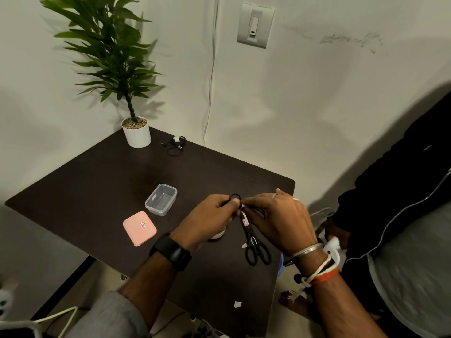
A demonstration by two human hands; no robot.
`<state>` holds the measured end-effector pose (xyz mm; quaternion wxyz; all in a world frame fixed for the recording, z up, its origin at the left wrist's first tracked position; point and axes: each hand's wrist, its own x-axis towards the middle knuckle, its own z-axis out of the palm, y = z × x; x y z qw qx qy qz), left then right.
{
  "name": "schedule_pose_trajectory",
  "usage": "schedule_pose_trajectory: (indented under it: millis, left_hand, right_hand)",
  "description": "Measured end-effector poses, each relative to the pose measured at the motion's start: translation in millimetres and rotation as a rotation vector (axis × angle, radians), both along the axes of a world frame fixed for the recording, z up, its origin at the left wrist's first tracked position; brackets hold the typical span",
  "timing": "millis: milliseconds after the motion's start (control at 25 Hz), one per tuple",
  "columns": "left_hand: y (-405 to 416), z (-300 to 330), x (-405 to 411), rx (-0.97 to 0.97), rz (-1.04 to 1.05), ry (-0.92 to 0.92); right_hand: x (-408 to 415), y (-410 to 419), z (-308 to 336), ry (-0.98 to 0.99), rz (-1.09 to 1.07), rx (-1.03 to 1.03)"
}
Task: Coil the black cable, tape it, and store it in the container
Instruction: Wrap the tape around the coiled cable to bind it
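A small coil of black cable is held above the dark table between both hands. My left hand grips the coil from the left, a loop sticking up past its fingers. My right hand pinches at the coil from the right, where a bit of white tape shows. The clear plastic container stands open to the left of my hands. Its pink lid lies nearer to me. A roll of tape is mostly hidden under my left hand.
Black scissors lie on the table below my right hand. A second cable bundle and a potted plant sit at the far corner. Paper scraps lie near the front edge. A person in a black jacket stands at the right.
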<state>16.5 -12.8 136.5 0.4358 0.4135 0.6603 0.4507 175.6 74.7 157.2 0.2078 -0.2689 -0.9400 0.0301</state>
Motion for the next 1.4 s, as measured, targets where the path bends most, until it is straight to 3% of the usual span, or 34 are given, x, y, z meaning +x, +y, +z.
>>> schedule_pose_trajectory:
  millis: [480,560,760,840,1000,1240,1400]
  left_hand:
    - [3.7,-29.6,-20.2,-0.048,-0.022,0.022]
    - [7.9,-37.3,-28.1,-0.061,-0.002,-0.048]
    - [21.9,-59.9,-55.7,-0.110,0.008,-0.121]
    - [31.5,-72.2,-66.1,-0.137,-0.005,-0.093]
    - [54.5,-104.5,-92.5,-0.267,0.030,0.043]
    - [82.4,-152.2,-127.0,-0.265,0.233,0.004]
    - [90.2,-181.1,-141.5,-0.339,0.278,0.115]
  right_hand:
    - [-15.6,9.3,-30.1,0.043,0.038,-0.005]
    - [-19.2,19.4,-44.2,0.090,-0.031,-0.190]
    - [-35.2,45.6,-95.9,0.513,0.019,-1.142]
    - [-52.7,50.3,-120.9,0.648,-0.002,-1.337]
    - [-89.5,66.2,-161.6,0.653,-0.125,-1.241]
    - [-131.2,93.4,-204.4,0.598,-0.212,-1.269]
    - [-153.2,111.5,-221.3,0.482,-0.301,-1.300]
